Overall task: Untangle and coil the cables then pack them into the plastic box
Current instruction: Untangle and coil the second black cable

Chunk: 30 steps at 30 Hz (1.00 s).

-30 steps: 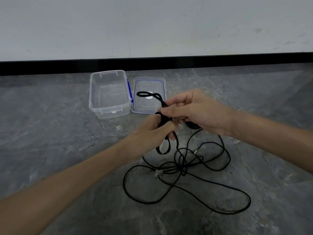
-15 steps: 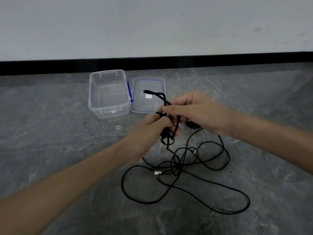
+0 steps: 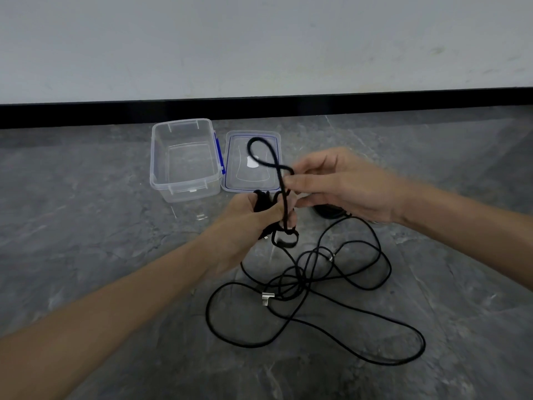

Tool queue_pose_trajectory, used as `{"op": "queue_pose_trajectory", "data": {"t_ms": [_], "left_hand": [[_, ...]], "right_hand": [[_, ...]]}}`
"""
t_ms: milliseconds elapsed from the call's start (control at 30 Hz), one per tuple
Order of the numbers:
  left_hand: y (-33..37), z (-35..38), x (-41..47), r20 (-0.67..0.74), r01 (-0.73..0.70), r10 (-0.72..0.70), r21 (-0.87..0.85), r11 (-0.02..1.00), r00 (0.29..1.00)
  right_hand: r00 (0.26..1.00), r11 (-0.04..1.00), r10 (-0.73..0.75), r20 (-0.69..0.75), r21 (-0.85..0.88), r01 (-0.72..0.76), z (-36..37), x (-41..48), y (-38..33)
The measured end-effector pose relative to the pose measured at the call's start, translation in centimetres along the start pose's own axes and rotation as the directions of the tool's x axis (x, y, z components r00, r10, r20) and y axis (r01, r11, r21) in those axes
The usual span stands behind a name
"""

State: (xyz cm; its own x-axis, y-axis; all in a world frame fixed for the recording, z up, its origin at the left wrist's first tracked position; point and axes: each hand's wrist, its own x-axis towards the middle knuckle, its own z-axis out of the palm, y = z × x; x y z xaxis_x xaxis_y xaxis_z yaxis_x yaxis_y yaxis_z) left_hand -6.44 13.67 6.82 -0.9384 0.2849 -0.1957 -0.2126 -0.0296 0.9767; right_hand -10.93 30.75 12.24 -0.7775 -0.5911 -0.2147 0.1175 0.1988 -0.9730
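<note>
From my feed, the left hand (image 3: 253, 223) is curled round a bunched section of thin black cable (image 3: 302, 280) and grips it in the fist, with a small loop hanging just below the fingers. The right hand (image 3: 343, 183) sits just beside it, thumb and forefinger pinching a single strand that rises from the left fist and curves into an open loop in front of the clear flat lid with a blue seal (image 3: 239, 180). The rest of the cable trails down from both hands into a loose tangle of crossing loops on the grey marbled stone floor (image 3: 86, 241), with a silver metal connector (image 3: 265, 299) lying in the tangle. The clear rectangular plastic box (image 3: 157, 168) stands open beyond the hands, the lid touching its right side. Something dark lies under the right hand; I cannot tell what.
</note>
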Motion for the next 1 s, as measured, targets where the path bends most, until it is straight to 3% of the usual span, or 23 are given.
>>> {"op": "queue_pose_trajectory", "data": {"t_ms": [133,300,467,700,833,1000], "left_hand": [[0.4,0.3,-0.2,0.000,0.013,-0.013,0.020,1.000,1.000],[0.5,0.6,-0.1,-0.054,0.022,-0.013,0.161,0.987,0.998],[0.7,1.5,-0.1,-0.122,0.014,0.021,0.279,0.960,0.992],[0.0,0.6,0.2,-0.113,-0.001,0.020,0.163,0.987,0.993],[-0.5,0.3,0.5,-0.175,0.020,-0.010,0.059,0.998,0.985],[-0.9,-0.3,0.9,-0.248,0.036,-0.059,-0.097,0.995,0.967]], "right_hand": [[1.000,0.997,0.003,-0.014,-0.078,-0.004,0.8,0.0,-0.3],[0.978,0.962,-0.101,-0.181,-0.267,0.050,1.3,0.2,-0.2],[0.989,0.930,-0.113,-0.099,-0.361,0.070,1.5,0.1,-0.4],[0.996,0.950,-0.056,0.063,-0.302,0.073,-0.3,-0.1,-0.1],[0.988,0.928,-0.132,0.076,-0.341,0.150,-0.5,-0.3,-0.5],[0.982,0.896,-0.040,0.185,-0.427,0.117,-0.3,-1.0,-0.8]]}}
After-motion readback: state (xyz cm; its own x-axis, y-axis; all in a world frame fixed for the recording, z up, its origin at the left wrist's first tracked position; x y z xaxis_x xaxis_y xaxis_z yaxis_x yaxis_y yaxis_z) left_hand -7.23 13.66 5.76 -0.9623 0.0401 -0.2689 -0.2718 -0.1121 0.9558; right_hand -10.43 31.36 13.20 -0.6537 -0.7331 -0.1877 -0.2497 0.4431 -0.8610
